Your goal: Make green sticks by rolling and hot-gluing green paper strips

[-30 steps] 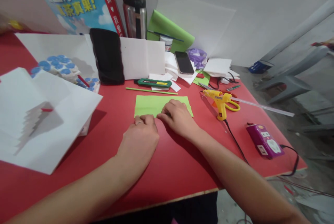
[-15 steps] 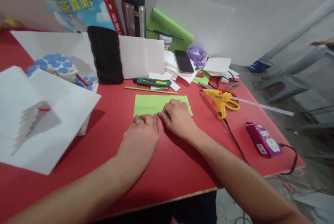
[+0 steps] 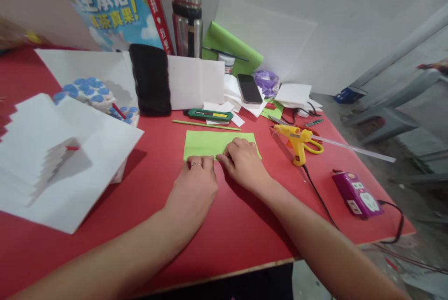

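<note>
A light green sheet of paper (image 3: pixel 205 143) lies flat on the red table, its near edge under my fingers. My left hand (image 3: pixel 196 181) is closed at the left part of that edge, fingertips curled onto the paper, a ring on one finger. My right hand (image 3: pixel 245 162) grips the same edge farther right, its curled fingers resting over the sheet. The thumbs are close together, and the exact pinch is partly hidden by the hands. Just beyond the sheet are a thin green paper stick (image 3: pixel 206 125) and a green utility knife (image 3: pixel 210 115).
On the right are a yellow glue gun (image 3: pixel 296 139) with a long glue stick and a purple power socket (image 3: pixel 357 195). A white paper model (image 3: pixel 101 169) stands at left. Behind are a black case (image 3: pixel 150 80), a phone (image 3: pixel 249 88) and a steel thermos (image 3: pixel 188 20).
The camera view has shifted slightly, so everything sits a little lower and farther right. Both hands remain at the near edge of the green paper, and the small strip along that edge looks narrower.
</note>
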{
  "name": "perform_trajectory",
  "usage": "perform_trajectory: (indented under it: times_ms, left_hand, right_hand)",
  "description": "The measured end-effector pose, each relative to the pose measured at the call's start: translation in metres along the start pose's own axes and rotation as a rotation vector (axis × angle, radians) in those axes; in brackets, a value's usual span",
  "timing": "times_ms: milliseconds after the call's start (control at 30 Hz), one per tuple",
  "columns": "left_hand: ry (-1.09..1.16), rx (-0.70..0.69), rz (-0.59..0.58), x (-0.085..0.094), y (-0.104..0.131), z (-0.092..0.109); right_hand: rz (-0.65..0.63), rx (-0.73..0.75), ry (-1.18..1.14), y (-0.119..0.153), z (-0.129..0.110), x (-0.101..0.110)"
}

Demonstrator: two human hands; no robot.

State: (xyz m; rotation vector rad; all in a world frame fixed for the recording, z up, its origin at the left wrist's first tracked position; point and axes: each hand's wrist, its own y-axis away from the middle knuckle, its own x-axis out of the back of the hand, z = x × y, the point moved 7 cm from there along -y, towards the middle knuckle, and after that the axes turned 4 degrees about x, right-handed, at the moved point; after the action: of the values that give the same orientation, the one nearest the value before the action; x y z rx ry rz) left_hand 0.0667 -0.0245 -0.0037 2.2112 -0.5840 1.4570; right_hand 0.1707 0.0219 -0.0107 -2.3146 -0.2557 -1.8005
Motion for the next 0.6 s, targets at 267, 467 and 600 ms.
perform_trajectory:
  times_ms: [267, 467, 600]
  left_hand:
    - [-0.050, -0.017, -0.038, -0.0025, -0.0015, 0.0009]
    - [-0.073, -0.076, -0.045, -0.0084, -0.0033, 0.0002]
    - [-0.043, -0.047, 0.010, -0.0097, -0.0042, -0.0045]
  right_hand:
    - [0.013, 0.020, 0.014, -0.0009, 0.0013, -0.0023]
    - [0.020, 0.016, 0.017, -0.0009, 0.0012, -0.0031]
    - [0.025, 0.016, 0.018, -0.0001, 0.0015, -0.0023]
